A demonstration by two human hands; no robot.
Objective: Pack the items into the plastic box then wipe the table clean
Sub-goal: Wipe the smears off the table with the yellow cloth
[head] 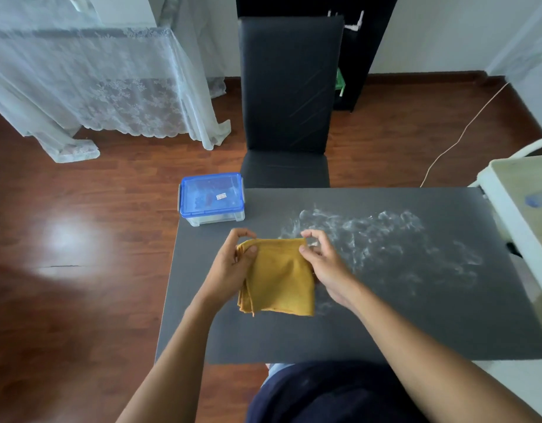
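from my seat, the plastic box point(212, 198) sits at the far left corner of the surface point(385, 315) with its blue lid on and some items dimly visible through it, so i judge the packing done. moving right, my left hand point(233, 267) pinches the top left corner of the folded yellow cloth point(278, 279) with its fingers point(249, 249) curled, and my right hand point(323, 264) pinches the top right corner. further right the white smears point(385, 236) cover much of the dark top, so i reckon the wiping is all left to do.
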